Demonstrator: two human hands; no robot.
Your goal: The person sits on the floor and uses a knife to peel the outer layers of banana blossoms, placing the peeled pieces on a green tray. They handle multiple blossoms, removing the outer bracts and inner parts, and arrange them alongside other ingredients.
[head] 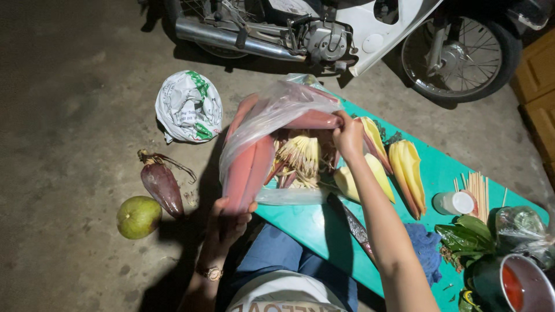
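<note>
A clear plastic bag (277,110) full of reddish banana-flower bracts (245,167) and pale yellow florets (300,153) is held open over the edge of a green table (324,228). My left hand (228,216), with a wristwatch, grips the lower ends of the bracts and the bag's near edge. My right hand (348,136) holds the bag's far rim, along with a red bract. Peeled yellow bracts (407,170) and a pale flower heart (355,179) lie on the table just right of the bag.
A whole purple banana flower (162,185) and a green round fruit (139,217) lie on the concrete floor at left, near a knotted white bag (189,107). A knife (355,228), blue cloth (425,251), sticks (477,188), leaves (465,237) and a pot (520,286) sit on the table. A motorbike (347,29) stands behind.
</note>
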